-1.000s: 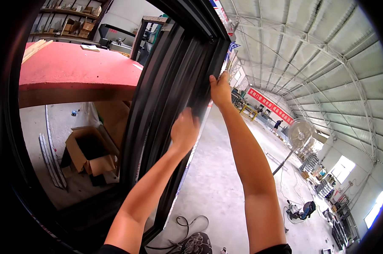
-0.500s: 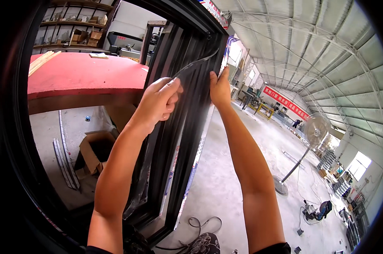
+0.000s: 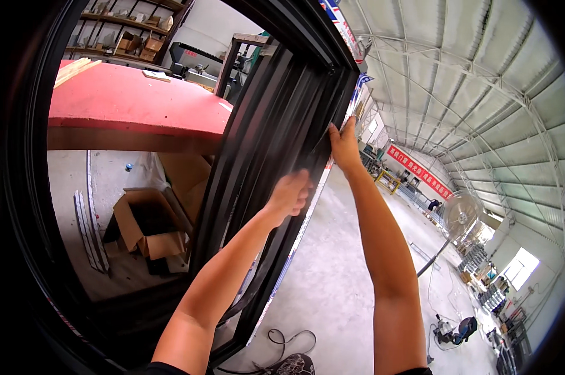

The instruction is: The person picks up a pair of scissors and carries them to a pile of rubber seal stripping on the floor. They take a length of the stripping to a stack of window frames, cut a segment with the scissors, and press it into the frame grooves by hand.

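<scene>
A black window frame (image 3: pixel 348 87) stands tilted before me, its grooved inner side facing me and printed film along its outer edge. My right hand (image 3: pixel 346 147) is closed on that edge, thumb on the inner side. Lower and to the left, my left hand (image 3: pixel 289 197) is curled closed and smeared by motion. It holds a thin black rubber sealing strip (image 3: pixel 250 292), which hangs in a bend below the hand along the frame. The strip's part inside the fist is hidden.
Beyond the opening stand a red-topped table (image 3: pixel 139 103) and an open cardboard box (image 3: pixel 148 222). On the floor lie a black cord (image 3: pixel 295 342) and a power saw (image 3: pixel 456 331). A standing fan (image 3: pixel 462 212) is farther right, and shelves (image 3: pixel 129 28) are at the back left.
My left hand has moved down and to the right along the frame. The strip no longer arcs visibly up from it to the upper corner. The right hand keeps its hold on the edge.
</scene>
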A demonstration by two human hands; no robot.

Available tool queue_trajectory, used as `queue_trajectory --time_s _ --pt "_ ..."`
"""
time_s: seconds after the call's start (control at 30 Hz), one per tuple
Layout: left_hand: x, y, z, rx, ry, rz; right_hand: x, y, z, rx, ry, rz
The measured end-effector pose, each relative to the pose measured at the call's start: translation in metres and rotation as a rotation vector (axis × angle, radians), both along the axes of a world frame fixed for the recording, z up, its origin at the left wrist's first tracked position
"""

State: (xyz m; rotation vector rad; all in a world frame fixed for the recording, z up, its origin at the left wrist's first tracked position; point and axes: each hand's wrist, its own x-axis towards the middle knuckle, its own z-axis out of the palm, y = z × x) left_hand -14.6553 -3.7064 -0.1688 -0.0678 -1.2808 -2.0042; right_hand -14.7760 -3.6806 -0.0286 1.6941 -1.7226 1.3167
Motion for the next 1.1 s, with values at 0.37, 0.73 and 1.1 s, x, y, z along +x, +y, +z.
queue_trajectory --time_s 0.37,0.73,1.1 --pt "-0.009 -0.012 -0.007 -0.012 0.056 0.137 0.024 -0.043 0.086 -0.149 0.02 -0.507" --pt "-0.035 -0.01 -0.014 -0.493 -0.106 0.859 0.047 -0.058 0.081 -0.266 -0.058 -0.665" --pt "-0.032 0.023 0.008 -0.531 -0.479 1.083 0.05 -0.041 0.066 -0.205 0.006 -0.601"
